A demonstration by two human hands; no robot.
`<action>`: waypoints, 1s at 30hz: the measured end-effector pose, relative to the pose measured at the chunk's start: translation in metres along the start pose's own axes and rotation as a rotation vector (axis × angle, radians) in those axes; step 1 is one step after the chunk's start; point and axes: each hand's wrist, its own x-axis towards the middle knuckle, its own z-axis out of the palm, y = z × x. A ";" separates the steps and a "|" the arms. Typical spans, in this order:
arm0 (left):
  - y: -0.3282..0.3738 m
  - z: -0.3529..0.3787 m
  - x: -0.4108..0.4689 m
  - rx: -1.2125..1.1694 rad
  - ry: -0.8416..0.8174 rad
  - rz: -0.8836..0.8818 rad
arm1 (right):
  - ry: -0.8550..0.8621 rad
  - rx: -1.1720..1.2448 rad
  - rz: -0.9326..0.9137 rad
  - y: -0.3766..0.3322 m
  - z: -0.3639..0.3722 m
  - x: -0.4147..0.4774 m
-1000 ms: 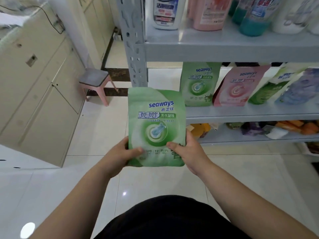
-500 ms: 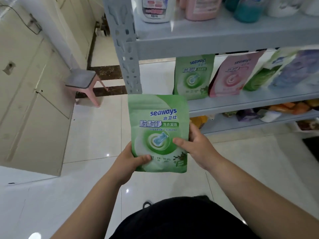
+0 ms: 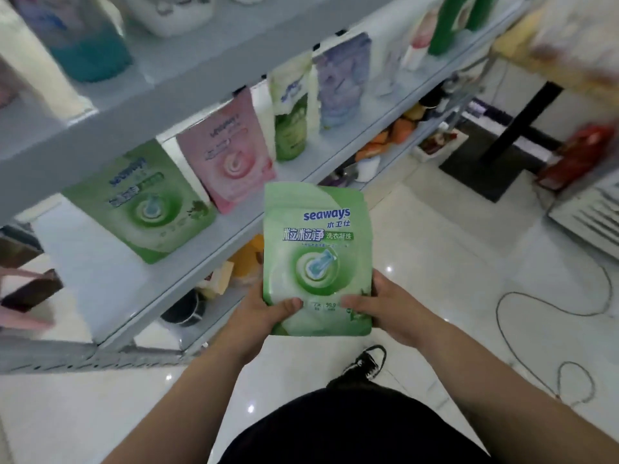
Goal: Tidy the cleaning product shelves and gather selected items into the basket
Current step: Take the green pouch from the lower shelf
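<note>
Grey shelf (image 3: 187, 78) behind green pouch (image 3: 316, 259)

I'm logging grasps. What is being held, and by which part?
The green Seaways pouch, upright, by its bottom end: the left hand grips the lower left corner, the right hand the lower right.

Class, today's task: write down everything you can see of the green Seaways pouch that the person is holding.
The green pouch is a flat, glossy, plastic-looking bag with rounded corners. Its front bears blue "seaways" lettering, Chinese characters and a green-white swirl round a blue pod. It is held upright, front toward the camera, in front of the shelves. The left hand grips its lower left corner, the right hand its lower right, thumbs on the front.
</note>
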 end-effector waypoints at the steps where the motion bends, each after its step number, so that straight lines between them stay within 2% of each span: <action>1: 0.012 0.022 0.020 0.035 -0.015 -0.006 | 0.015 0.026 -0.008 -0.005 -0.023 0.001; 12: 0.077 0.244 0.202 0.282 -0.215 -0.084 | 0.342 0.155 -0.118 -0.074 -0.246 0.007; 22: 0.102 0.372 0.337 0.449 -0.438 -0.160 | 0.627 0.315 -0.061 -0.100 -0.365 0.036; 30: 0.161 0.483 0.454 0.464 -0.642 -0.202 | 0.887 0.369 -0.045 -0.180 -0.459 0.078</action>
